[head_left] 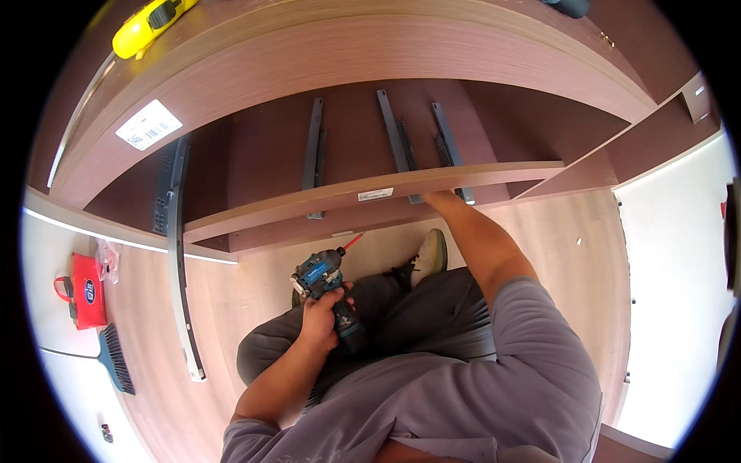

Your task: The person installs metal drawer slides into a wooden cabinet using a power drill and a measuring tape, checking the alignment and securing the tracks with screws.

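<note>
Drill (318, 270) (teal) in left grip (319, 318)

Two hands: the left (324, 312) grips one drill (318, 274) with one red bit (353, 241); the right (441, 201), mostly hidden, is ahead and right of that grip. Ahead of the grip, three drawer rails (392, 131) and two large labels (149, 125); left of it, one long rail (178, 270). Farther left, one red bag (89, 292), one clear bag (109, 258), one broom (117, 359). Far ahead and left, one yellow tool (143, 32). Ahead and right, one shoe (431, 258) in plain sight.
</note>
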`<control>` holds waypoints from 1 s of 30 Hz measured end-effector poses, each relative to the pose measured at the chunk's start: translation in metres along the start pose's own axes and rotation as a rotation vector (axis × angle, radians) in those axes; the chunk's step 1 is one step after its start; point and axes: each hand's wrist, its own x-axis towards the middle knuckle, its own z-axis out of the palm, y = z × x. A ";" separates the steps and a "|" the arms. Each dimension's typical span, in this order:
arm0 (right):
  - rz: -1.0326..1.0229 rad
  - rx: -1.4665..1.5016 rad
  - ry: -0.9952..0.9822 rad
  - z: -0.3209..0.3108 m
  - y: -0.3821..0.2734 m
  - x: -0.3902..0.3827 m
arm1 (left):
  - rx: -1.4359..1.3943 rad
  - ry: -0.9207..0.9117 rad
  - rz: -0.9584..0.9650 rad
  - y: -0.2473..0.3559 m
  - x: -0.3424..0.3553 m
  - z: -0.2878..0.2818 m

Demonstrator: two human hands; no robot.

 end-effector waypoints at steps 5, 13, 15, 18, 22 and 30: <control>0.190 0.104 -0.211 -0.053 0.009 -0.010 | -0.027 0.002 0.005 0.002 -0.003 0.001; -0.284 -0.240 -0.370 -0.130 -0.050 -0.045 | 0.021 -0.024 -0.006 -0.001 -0.004 0.002; -0.395 -0.269 -0.456 -0.127 -0.036 -0.053 | 0.012 -0.032 -0.012 -0.002 -0.002 0.002; -0.441 -0.193 -0.440 -0.122 -0.010 -0.058 | 0.004 -0.017 -0.020 -0.002 -0.001 0.002; -0.208 -0.090 -0.527 -0.139 -0.023 -0.053 | -0.007 -0.008 -0.034 -0.001 0.000 0.001; -0.500 -0.351 -0.470 -0.119 0.004 -0.055 | 0.026 0.000 -0.061 -0.001 0.000 0.003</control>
